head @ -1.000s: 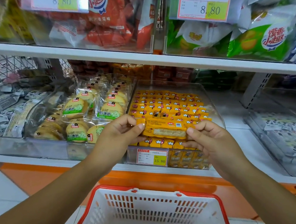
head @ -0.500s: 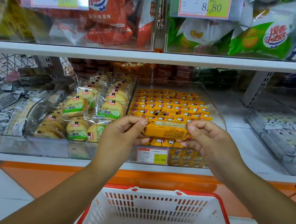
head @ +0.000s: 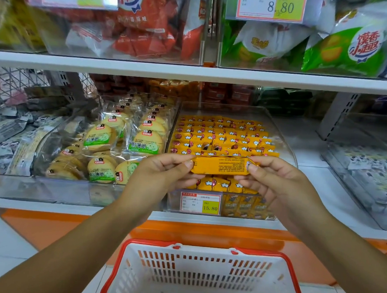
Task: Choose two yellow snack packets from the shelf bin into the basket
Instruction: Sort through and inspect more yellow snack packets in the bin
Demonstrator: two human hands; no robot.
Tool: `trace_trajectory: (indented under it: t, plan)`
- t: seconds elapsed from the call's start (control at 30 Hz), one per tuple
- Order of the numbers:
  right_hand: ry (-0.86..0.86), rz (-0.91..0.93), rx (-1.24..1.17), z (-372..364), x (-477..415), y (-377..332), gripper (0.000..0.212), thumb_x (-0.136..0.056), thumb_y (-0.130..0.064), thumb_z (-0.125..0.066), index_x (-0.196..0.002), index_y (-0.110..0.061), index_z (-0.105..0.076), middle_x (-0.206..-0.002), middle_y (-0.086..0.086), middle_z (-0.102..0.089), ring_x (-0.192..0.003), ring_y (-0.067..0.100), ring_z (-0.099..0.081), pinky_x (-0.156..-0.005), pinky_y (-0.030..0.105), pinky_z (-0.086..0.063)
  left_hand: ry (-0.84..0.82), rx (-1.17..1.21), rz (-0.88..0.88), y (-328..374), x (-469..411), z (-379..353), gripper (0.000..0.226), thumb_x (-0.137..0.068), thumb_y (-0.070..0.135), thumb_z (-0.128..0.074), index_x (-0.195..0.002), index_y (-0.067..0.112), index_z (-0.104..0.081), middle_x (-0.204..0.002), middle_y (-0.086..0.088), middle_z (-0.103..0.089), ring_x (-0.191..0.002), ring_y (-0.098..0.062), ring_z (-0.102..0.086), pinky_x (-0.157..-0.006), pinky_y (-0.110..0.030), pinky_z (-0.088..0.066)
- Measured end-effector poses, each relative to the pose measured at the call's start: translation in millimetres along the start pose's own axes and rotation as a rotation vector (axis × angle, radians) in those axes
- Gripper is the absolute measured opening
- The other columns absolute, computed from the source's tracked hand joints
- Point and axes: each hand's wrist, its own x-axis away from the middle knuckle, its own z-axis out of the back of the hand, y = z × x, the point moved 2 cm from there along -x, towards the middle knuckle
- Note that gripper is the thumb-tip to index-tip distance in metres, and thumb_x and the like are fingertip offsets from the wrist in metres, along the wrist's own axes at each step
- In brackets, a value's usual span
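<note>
Just in front of the shelf bin (head: 286,147) full of matching packets, I hold 1 yellow snack packet (head: 218,168) level. My left hand (head: 161,178) pinches its left end, my right hand (head: 280,188) its right end. The red-rimmed basket (head: 204,247) sits below my grip, nearer me.

A person holds one yellow snack packet (head: 218,168) level between both hands. The left grip (head: 161,178) pinches its left end and the right grip (head: 283,188) pinches its right end, with the printed back facing up. The packet hangs just above the front of the clear shelf bin (head: 288,143), which is packed with rows of yellow packets (head: 222,134). A 15.80 price tag (head: 200,203) sits on the bin's front wall. Below the forearms is a white basket (head: 204,246) with a red rim.
</note>
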Motion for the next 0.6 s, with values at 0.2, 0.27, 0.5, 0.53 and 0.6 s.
trace_trajectory:
  t: [0.2,0.27,0.5,0.53,0.6]
  plan:
    - [-0.026,0.033,0.058,-0.2,0.6,-5.5,0.037,-0.072,-0.016,-0.073,-0.108,-0.016,-0.066,-0.093,0.013,-0.076,-0.088,0.028,-0.075,-0.071,0.022,-0.058,-0.002,-0.042,-0.027,4.6,-0.2,0.9,0.033,-0.07,0.021,-0.073,-0.103,0.018,-0.071,-0.089,-0.013,-0.077,-0.086,-0.024,-0.076,-0.067,-0.022,-0.059]
    - [0.014,0.045,0.101,-0.8,0.8,-5.1,0.027,-0.07,-0.029,-0.075,-0.091,-0.015,-0.065,-0.085,0.012,-0.074,-0.084,0.031,-0.075,-0.068,0.025,-0.059,0.026,-0.119,-0.041,4.0,-0.6,-1.8,0.021,-0.074,0.028,-0.071,-0.089,0.014,-0.072,-0.081,-0.015,-0.076,-0.075,-0.022,-0.076,-0.058,-0.02,-0.058]
    - [0.025,-0.044,-0.004,-2.4,-0.9,0.9,0.04,-0.071,-0.029,-0.074,-0.098,-0.01,-0.051,-0.084,0.013,-0.075,-0.09,0.036,-0.075,-0.066,0.028,-0.06,0.116,-0.648,-0.212,-3.9,-4.9,-7.6,0.022,-0.093,0.036,-0.062,-0.079,0.019,-0.067,-0.072,0.001,-0.073,-0.064,-0.009,-0.068,-0.054,-0.025,-0.053]
    - [0.04,-0.033,0.011,-1.7,-1.6,-0.2,0.044,-0.07,-0.028,-0.075,-0.103,-0.01,-0.051,-0.087,0.013,-0.076,-0.09,0.035,-0.075,-0.068,0.028,-0.061,0.146,-0.79,-0.294,-5.5,-6.9,-7.8,0.024,-0.094,0.038,-0.059,-0.082,0.021,-0.068,-0.075,0.004,-0.071,-0.068,-0.007,-0.065,-0.058,-0.024,-0.051]
    - [0.093,0.023,0.12,1.3,-5.5,-5.6,0.049,-0.069,-0.031,-0.075,-0.109,-0.011,-0.055,-0.095,0.009,-0.077,-0.09,0.03,-0.075,-0.075,0.03,-0.061,0.173,-0.99,-0.464,-3.5,-10.1,-12.3,0.023,-0.096,0.037,-0.057,-0.098,0.02,-0.072,-0.094,0.008,-0.066,-0.084,-0.003,-0.056,-0.075,-0.014,-0.046]
